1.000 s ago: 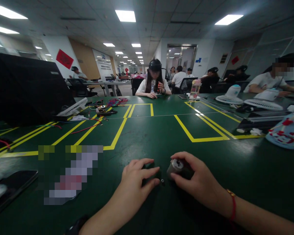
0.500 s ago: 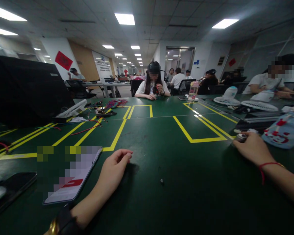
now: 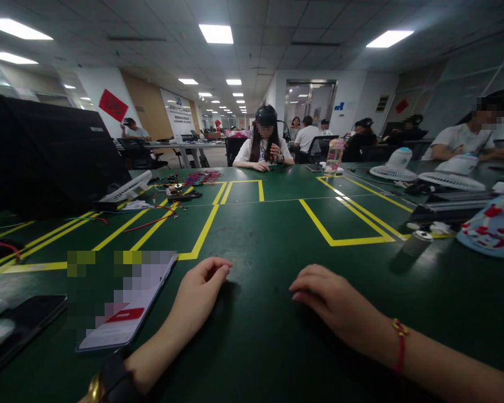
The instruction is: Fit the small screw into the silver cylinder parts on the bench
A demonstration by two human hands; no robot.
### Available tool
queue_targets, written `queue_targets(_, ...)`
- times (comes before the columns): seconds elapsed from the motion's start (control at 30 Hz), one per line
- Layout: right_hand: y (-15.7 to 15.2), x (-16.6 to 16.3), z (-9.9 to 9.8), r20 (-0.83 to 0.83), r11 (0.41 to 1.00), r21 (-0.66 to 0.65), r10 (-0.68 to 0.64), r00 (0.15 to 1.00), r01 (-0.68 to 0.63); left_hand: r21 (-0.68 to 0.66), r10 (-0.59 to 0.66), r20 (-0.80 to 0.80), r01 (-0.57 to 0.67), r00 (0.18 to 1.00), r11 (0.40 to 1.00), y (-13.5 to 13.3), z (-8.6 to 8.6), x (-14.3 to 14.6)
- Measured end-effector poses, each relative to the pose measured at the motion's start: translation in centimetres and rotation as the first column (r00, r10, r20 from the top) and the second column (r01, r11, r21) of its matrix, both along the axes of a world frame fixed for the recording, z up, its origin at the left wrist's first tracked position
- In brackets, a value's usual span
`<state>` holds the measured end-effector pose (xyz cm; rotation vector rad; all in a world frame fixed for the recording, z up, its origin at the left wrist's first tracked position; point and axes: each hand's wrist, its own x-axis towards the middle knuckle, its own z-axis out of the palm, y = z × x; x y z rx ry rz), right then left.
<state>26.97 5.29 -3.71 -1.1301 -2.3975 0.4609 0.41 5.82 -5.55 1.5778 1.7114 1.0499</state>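
My left hand [image 3: 199,294] rests on its side on the green table [image 3: 269,240], fingers loosely curled in, with nothing seen in it. My right hand [image 3: 334,305] lies palm down on the table to its right, fingers stretched forward and holding nothing; a red cord circles the wrist. A small grey metal cylinder [image 3: 418,242] lies on the table at the right, by the corner of a yellow taped box, well away from both hands. A phone with a lit screen [image 3: 128,305] lies just left of my left hand.
A dark phone [image 3: 23,324] lies at the far left. A black monitor [image 3: 46,157], wires and small parts [image 3: 176,190] sit at the left rear. White fan parts [image 3: 445,178] and a blue patterned bag [image 3: 491,226] are at the right. Other people sit across the table.
My right hand has left the grey cylinder at the right by the yellow tape and come back to the middle, palm down. The left hand has barely moved.
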Motion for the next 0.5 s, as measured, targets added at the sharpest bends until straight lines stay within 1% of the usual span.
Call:
queue_targets(0.03, 0.9, 1.8, 0.6, 0.003, 0.994, 0.058, -0.089, 0.996, 0.089, 0.002, -0.007, 0.006, 0.007, 1.000, 1.000, 0.0, 0.1, 0.0)
queue_targets(0.07, 1.8, 4.0, 1.3, 0.010, 0.970, 0.131, -0.205, 0.979, 0.202, 0.005, -0.014, 0.010, 0.014, 1.000, 1.000, 0.1, 0.1, 0.1)
queue_targets(0.1, 2.7, 6.5, 1.9, 0.031, 0.923, 0.209, -0.337, 0.941, 0.324, 0.008, -0.020, 0.011, 0.020, 1.000, 1.000, 0.1, 0.1, 0.1)
queue_targets(0.13, 3.6, 9.1, 2.4, 0.054, 0.848, 0.289, -0.478, 0.877, 0.445, 0.010, -0.025, 0.009, 0.025, 1.000, 1.000, 0.2, 0.1, 0.2)
queue_targets(0.17, 4.4, 11.8, 2.7, 0.098, 0.768, 0.355, -0.598, 0.795, 0.534, 0.009, -0.028, 0.006, 0.028, 1.000, 1.000, 0.2, 0.1, 0.2)
queue_targets(0.23, 5.6, 16.7, 2.8, 0.193, 0.630, 0.438, -0.763, 0.617, 0.641, 0.003, -0.032, 0.000, 0.032, 0.999, 0.999, 0.3, 0.0, 0.2)
queue_targets(0.27, 6.0, 18.6, 2.6, 0.242, 0.587, 0.446, -0.806, 0.540, 0.676, 0.002, -0.035, -0.002, 0.035, 0.999, 0.999, 0.3, 0.0, 0.3)
queue_targets(0.3, 6.4, 20.2, 2.4, 0.285, 0.558, 0.437, -0.830, 0.480, 0.706, 0.001, -0.038, -0.003, 0.038, 0.999, 0.999, 0.3, -0.1, 0.2)
queue_targets(0.33, 6.6, 21.3, 2.1, 0.320, 0.542, 0.418, -0.839, 0.440, 0.730, 0.001, -0.040, -0.005, 0.040, 0.999, 0.999, 0.2, -0.1, 0.2)
queue_targets(0.4, 6.8, 22.4, 1.8, 0.362, 0.523, 0.384, -0.843, 0.397, 0.761, -0.003, -0.045, -0.008, 0.045, 0.999, 0.999, 0.2, -0.2, 0.1)
queue_targets(0.5, 6.9, 22.7, 1.8, 0.345, 0.485, 0.394, -0.866, 0.363, 0.781, -0.009, -0.047, -0.010, 0.047, 0.999, 0.999, 0.1, -0.3, 0.0)
